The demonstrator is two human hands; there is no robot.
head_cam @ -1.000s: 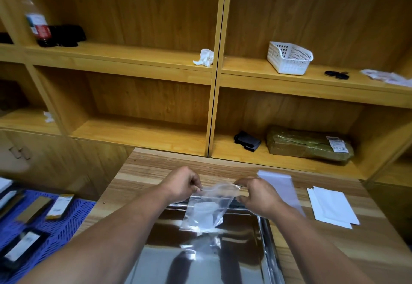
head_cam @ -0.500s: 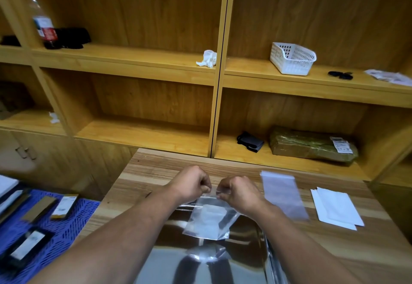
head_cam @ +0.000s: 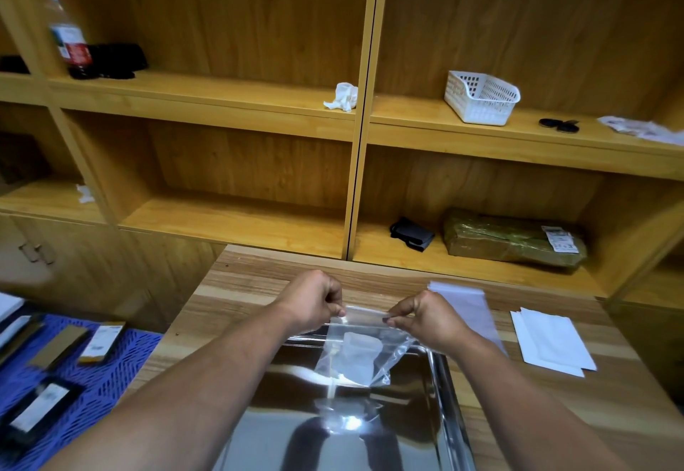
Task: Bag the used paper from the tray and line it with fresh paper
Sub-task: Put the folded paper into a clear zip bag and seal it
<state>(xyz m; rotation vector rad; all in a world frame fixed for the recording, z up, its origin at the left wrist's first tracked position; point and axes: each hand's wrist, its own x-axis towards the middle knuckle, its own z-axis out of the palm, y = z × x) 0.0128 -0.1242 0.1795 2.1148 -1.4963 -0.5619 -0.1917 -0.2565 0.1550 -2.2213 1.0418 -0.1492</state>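
A clear zip bag hangs above the far end of a shiny steel tray. Folded white used paper shows inside the bag. My left hand pinches the left end of the bag's top strip. My right hand pinches the right end of that strip. Fresh white paper sheets lie on the wooden table to the right of the tray. The tray's mirror floor reflects the bag and my arms.
A second clear bag lies on the table behind my right hand. Wooden shelves behind hold a white basket, a crumpled tissue, a wrapped green parcel and a bottle. A blue crate with boxes sits lower left.
My right hand slid left along the bag's top strip until it nearly met my left hand, then moved back out to the right end. The bag stays over the tray.
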